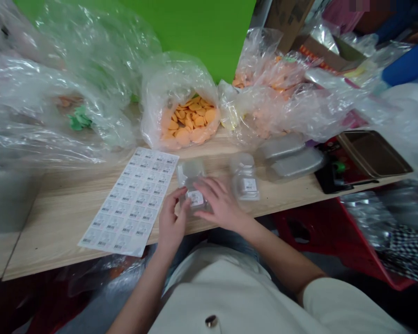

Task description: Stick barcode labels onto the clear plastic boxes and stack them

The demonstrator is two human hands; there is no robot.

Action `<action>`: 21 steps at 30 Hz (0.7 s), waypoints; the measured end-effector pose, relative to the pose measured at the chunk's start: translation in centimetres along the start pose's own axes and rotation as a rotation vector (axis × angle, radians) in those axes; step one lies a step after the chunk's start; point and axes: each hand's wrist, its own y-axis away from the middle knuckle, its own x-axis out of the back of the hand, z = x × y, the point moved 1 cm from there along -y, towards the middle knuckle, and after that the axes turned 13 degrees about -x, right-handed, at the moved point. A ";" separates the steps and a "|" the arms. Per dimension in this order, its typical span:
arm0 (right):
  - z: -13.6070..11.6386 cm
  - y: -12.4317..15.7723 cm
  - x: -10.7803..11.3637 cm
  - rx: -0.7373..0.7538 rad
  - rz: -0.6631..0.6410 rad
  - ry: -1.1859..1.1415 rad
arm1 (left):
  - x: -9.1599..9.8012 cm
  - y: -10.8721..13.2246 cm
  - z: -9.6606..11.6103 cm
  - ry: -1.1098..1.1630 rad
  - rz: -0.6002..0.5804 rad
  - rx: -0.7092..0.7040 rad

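A clear plastic clamshell box (191,170) lies on the wooden table in front of me, its lid part toward the back. On its near half is a white barcode label (195,198). My left hand (173,217) grips the near left side, thumb and index finger bent at the label's edge. From the right, my right hand (222,204) holds the box, fingers over its top and thumb along the near side. The fingers partly cover the box. Just right of this hand sits another clamshell box (244,176) bearing a similar label.
A barcode label sheet (128,202) lies at left. Behind stands a plastic bag of orange discs (195,118); another bag (80,118) shows green pieces. Stacked clear boxes (292,160) and a dark tray (374,153) are at right. A red crate (365,241) is below.
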 end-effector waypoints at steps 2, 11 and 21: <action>-0.2 0.0 -0.2 0.083 -0.091 -0.013 | 1.3 0.2 0.6 -0.051 0.082 0.012; -2.2 0.4 1.3 0.094 0.030 -0.273 | 3.5 -0.4 4.7 0.710 -0.159 0.643; 3.7 2.9 8.0 -0.040 0.129 0.089 | 2.9 -0.8 3.8 -0.038 -0.251 0.246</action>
